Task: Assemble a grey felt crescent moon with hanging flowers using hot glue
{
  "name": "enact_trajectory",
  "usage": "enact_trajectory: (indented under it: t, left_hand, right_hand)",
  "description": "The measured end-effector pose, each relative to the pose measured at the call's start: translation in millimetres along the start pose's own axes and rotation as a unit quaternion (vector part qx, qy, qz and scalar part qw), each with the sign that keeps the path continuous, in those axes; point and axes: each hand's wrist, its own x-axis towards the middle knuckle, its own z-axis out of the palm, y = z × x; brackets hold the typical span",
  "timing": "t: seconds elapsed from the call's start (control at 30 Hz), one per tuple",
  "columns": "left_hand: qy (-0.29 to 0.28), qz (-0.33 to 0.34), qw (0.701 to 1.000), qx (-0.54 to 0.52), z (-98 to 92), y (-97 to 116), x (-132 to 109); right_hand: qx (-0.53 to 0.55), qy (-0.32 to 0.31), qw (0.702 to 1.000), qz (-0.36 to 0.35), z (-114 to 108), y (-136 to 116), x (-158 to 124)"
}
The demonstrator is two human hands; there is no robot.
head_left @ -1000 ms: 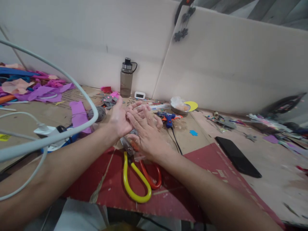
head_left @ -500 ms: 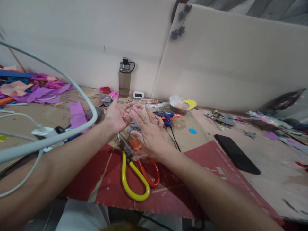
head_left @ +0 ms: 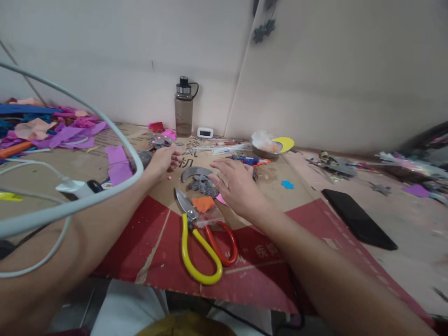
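Observation:
My left hand (head_left: pixel 164 162) is over the cardboard beside a cluster of grey felt flowers with pink dots (head_left: pixel 159 141). Its fingers are loosely bent and apart, with nothing visible in them. A tiny pink bead (head_left: pixel 170 178) lies just below that hand. Fingers spread, my right hand (head_left: pixel 240 185) is palm down next to the grey crumpled pieces (head_left: pixel 203 185) and a curved grey strip (head_left: pixel 192 173). It partly covers a blue glue gun (head_left: pixel 247 160). Nearer the front lie scissors (head_left: pixel 201 252) with one yellow and one red handle, beside an orange felt piece (head_left: pixel 203 204) and a clear plastic bag (head_left: pixel 212 217).
A water bottle (head_left: pixel 184 109) and a small white digital clock (head_left: pixel 205 132) stand by the back wall. Right of them is a metal bowl (head_left: pixel 268 151). A black phone (head_left: pixel 357 218) lies at right. A white tube (head_left: pixel 115 126) arcs across the left, before felt scraps (head_left: pixel 66 135).
My hands have come apart; a pink bead seen at my left palm now appears on the cardboard. The left hand turned inward and the right moved rightward, uncovering the grey pieces. The view shifted slightly.

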Motion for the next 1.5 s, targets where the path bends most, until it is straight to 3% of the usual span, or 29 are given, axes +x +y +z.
enact_trajectory:
  t: [0.13, 0.23, 0.5, 0.7, 0.83, 0.9, 1.0, 1.17, 1.3, 1.37, 1.5]
  left_hand:
    - [-0.007, 0.066, 0.994, 0.092, 1.9, -12, 2]
    - [0.003, 0.081, 0.992, 0.102, 2.0, -12, -1]
    - [0.011, 0.077, 0.995, 0.062, 3.1, -8, -4]
    - [0.020, 0.041, 0.997, -0.066, 1.6, -5, -3]
    - [0.015, 0.020, 0.995, -0.095, -0.8, 0, -2]
    - [0.034, 0.052, 0.996, -0.070, -1.1, 1, -3]
    - [0.057, 0.150, 0.987, 0.008, 1.4, 4, -8]
    - [-0.006, 0.261, 0.956, 0.133, 14.2, 15, -31]
    - [-0.069, 0.312, 0.925, 0.207, 24.9, 22, -51]
    - [-0.105, 0.325, 0.908, 0.244, 28.9, 23, -58]
    - [-0.196, 0.323, 0.884, 0.276, 36.1, 25, -70]
  right_hand:
    - [0.002, -0.005, 1.000, -0.002, -5, 1, 2]
    - [0.015, -0.007, 1.000, 0.001, -10, 5, 5]
    - [0.058, 0.020, 0.997, 0.037, -26, 15, 6]
    - [0.077, 0.034, 0.992, 0.099, -35, 21, 4]
    - [0.057, 0.020, 0.991, 0.116, -48, 19, 3]
    - [0.044, -0.013, 0.992, 0.120, -54, 21, 1]
    - [0.031, -0.072, 0.990, 0.113, -61, 30, -4]
    - [-0.022, -0.194, 0.977, 0.081, -66, 48, -15]
    - [-0.045, -0.314, 0.948, 0.002, -62, 49, -23]
    - [-0.061, -0.328, 0.943, -0.014, -57, 47, -24]
    - [-0.026, -0.275, 0.961, 0.025, -49, 42, -20]
